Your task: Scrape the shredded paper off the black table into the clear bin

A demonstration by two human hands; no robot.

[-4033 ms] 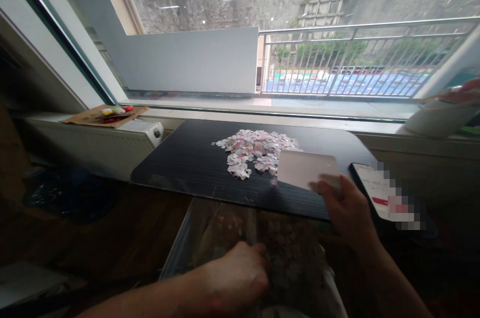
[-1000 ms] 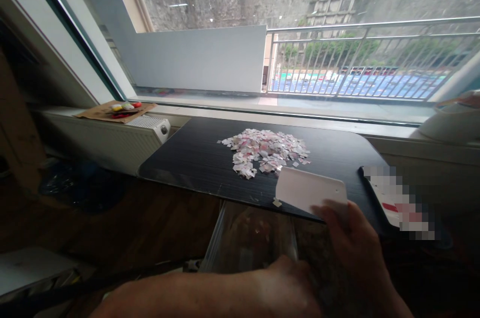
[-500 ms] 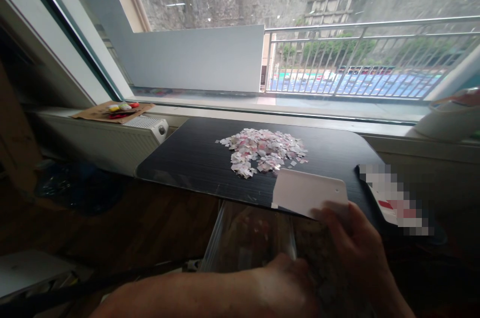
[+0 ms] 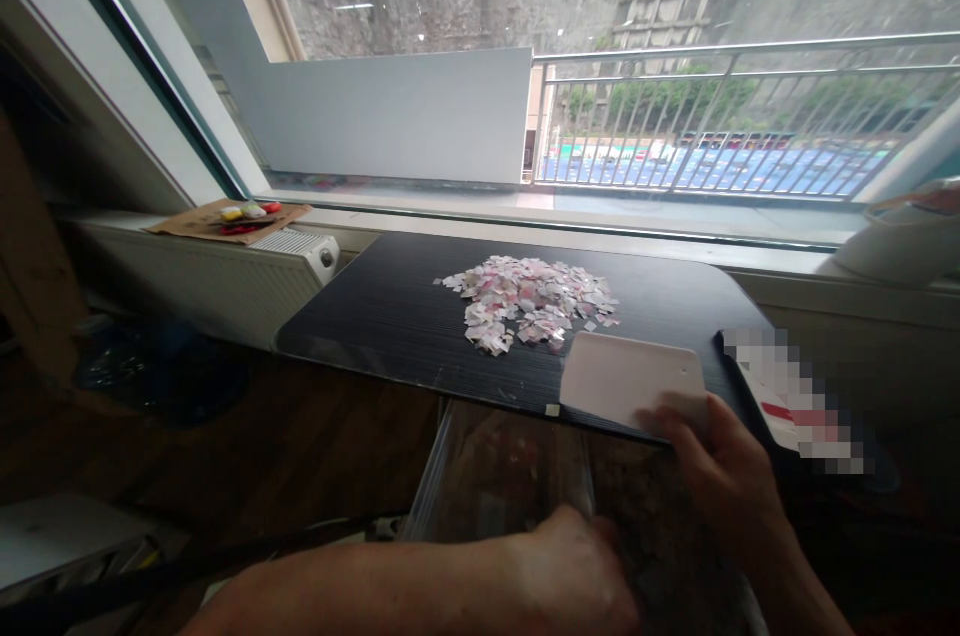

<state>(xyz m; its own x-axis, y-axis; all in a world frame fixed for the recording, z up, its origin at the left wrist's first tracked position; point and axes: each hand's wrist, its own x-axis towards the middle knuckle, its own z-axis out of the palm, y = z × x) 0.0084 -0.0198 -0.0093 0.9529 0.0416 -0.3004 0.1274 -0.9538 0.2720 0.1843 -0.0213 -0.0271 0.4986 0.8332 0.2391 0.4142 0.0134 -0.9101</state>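
My right hand (image 4: pixel 724 461) grips a thin white plastic scraper (image 4: pixel 634 376) by its right end, over the table's front edge. Beyond the scraper's left corner lies a loose pile of small whitish and pinkish paper-like pieces (image 4: pixel 529 291) on the black table (image 4: pixel 375 316). One small pale piece (image 4: pixel 553 410) sits at the front edge, just left of the scraper. My left hand (image 4: pixel 581 561) is closed at a clear plastic container (image 4: pixel 499 476) below the edge; its fingertips are mostly hidden. The container's contents are too dark to make out.
A partly blurred-out phone-like object (image 4: pixel 787 406) lies at the table's right end. A white radiator (image 4: pixel 247 276) stands left, with brown paper (image 4: pixel 176 221) and small colourful items on top. The window sill (image 4: pixel 637 241) runs behind the table. A white pot (image 4: pixel 877 241) stands at right.
My right hand and the scraper have moved slightly to the right. The small pale piece at the front edge now lies apart from the scraper's corner. My left hand has barely moved.
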